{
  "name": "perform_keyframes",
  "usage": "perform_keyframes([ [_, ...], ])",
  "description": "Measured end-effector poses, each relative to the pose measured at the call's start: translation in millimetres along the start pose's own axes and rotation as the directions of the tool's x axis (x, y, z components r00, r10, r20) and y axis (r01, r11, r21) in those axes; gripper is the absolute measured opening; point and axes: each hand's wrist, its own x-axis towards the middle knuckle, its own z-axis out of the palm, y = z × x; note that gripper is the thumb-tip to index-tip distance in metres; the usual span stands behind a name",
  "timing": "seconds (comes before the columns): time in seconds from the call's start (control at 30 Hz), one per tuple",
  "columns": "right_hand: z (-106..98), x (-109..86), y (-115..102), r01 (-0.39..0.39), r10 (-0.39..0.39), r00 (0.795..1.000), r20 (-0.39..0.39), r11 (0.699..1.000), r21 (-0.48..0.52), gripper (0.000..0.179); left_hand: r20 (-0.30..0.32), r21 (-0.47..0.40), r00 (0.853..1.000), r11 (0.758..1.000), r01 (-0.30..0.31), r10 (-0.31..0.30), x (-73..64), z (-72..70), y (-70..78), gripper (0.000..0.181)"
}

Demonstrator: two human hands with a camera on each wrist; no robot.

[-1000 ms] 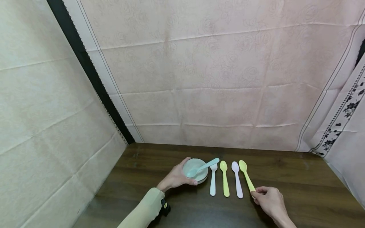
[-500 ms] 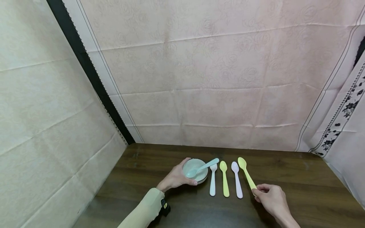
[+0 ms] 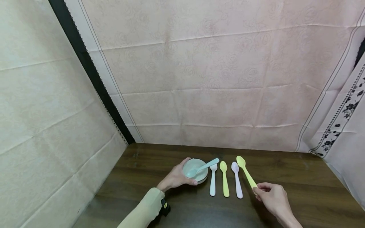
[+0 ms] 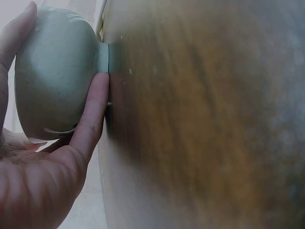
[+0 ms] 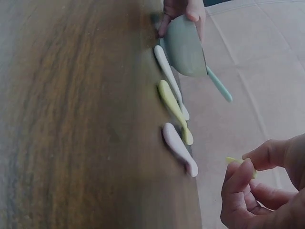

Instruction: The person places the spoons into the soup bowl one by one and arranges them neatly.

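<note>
My left hand [image 3: 180,174] grips a pale green bowl [image 4: 55,71], thumb on the near side and fingers around the far side. A light blue spoon [image 3: 206,166] lies in the bowl, its handle sticking out past the rim to the right. My right hand [image 3: 272,198] pinches the handle end of a yellow-green spoon [image 3: 247,174] between thumb and fingers, raised off the table, its bowl end pointing away and left. In the right wrist view only a bit of its handle shows. Left of it lie a lilac spoon [image 3: 237,180], another yellow-green spoon [image 3: 225,180] and a whitish-blue fork [image 3: 213,182].
The dark wooden table [image 3: 308,183] ends at a pale pink patterned cloth [image 3: 216,79] hanging behind it. A cream cloth [image 3: 57,126] hangs along the left side, and a flower-bordered one [image 3: 339,126] on the right.
My right hand has shifted slightly away from me with the yellow-green spoon, whose bowl end has moved farther away and a little left. My left hand and the bowl stay in place.
</note>
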Motion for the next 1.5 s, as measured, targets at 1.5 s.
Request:
perform_keyframes([
  [1.5,-12.5,-8.3,-31.9,-0.019,0.013,0.999,0.050,0.991,0.131,0.038,-0.005,-0.003,1.000,1.000,0.012,-0.012,-0.4,0.6,-0.2,0.119],
])
